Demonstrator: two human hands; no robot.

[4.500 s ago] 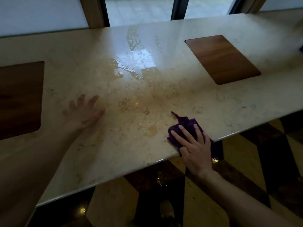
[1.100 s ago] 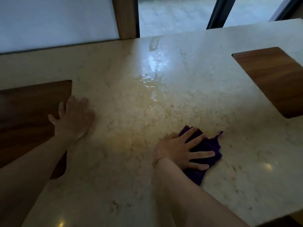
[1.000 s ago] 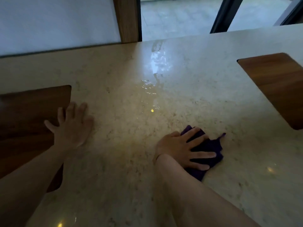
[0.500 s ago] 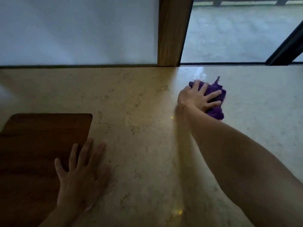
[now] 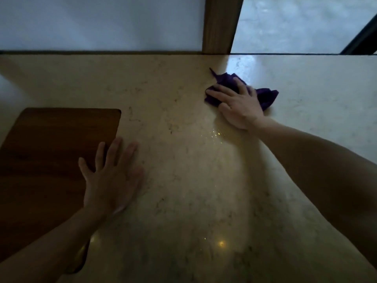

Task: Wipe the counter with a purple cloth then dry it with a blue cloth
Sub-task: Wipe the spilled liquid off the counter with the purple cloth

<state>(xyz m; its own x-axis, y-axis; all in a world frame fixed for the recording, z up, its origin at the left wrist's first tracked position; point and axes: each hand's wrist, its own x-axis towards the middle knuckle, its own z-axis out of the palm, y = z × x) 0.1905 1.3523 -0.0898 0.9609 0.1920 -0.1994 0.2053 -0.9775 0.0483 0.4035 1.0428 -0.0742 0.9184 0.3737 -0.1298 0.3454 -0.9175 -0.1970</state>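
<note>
A crumpled purple cloth [image 5: 266, 97] lies on the beige marble counter [image 5: 183, 180] near its far edge. My right hand [image 5: 236, 105] presses flat on the cloth with straight, spread fingers and covers most of it. My left hand [image 5: 111, 176] rests flat on the counter at the near left, its fingers overlapping the edge of a wooden inset panel [image 5: 51, 152]. No blue cloth is in view.
A wooden post [image 5: 221, 23] rises at the counter's far edge, with a white wall [image 5: 102, 21] to its left and a window [image 5: 295, 23] to its right. A wet sheen [image 5: 240, 64] shows on the counter just beyond the cloth.
My right hand has slid the purple cloth from mid-counter to the far edge, then slightly left, its fingers now pointing left. My left hand stays planted by the wooden panel.
</note>
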